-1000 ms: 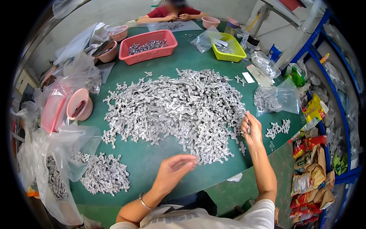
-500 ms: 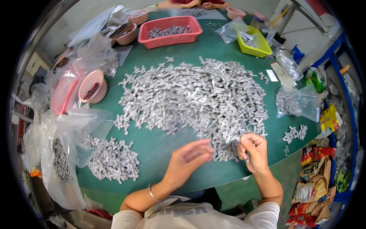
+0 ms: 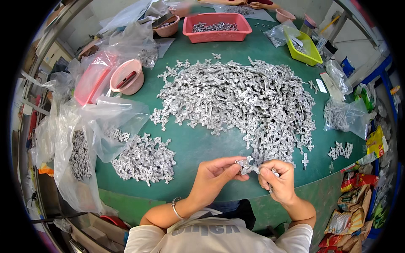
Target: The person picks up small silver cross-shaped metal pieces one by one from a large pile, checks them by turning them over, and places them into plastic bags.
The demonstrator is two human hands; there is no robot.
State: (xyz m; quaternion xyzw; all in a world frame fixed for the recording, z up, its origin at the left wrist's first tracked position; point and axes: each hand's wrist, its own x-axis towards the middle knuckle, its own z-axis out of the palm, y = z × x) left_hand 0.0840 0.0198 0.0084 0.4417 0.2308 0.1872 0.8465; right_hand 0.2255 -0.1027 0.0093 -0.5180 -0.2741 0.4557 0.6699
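Note:
Close to the table's front edge, my left hand [image 3: 215,175] pinches a small grey cross-shaped metal piece [image 3: 246,165] between thumb and fingers. My right hand [image 3: 279,179] meets it from the right, fingers curled shut on the same piece's end. More small grey metal pieces [image 3: 274,173] poke out of the right fist. Just beyond both hands spreads a large heap of like metal pieces [image 3: 236,97]. A smaller pile of metal pieces [image 3: 145,160] lies to the left, and one loose piece [image 3: 305,160] rests right of the heap's near end.
Clear plastic bags [image 3: 88,143], some holding pieces, crowd the left. A pink bowl [image 3: 128,78] holds a red-handled tool. Farther back stand a red tray [image 3: 217,36] and a yellow-green basket [image 3: 304,52]. Another person's hands [image 3: 249,3] are at the far edge. Packets [image 3: 348,211] line the right.
My left hand, formerly apart with nothing in it, has come to the right hand and taken hold of the metal piece. The right hand has drawn back from the heap. The view has shifted.

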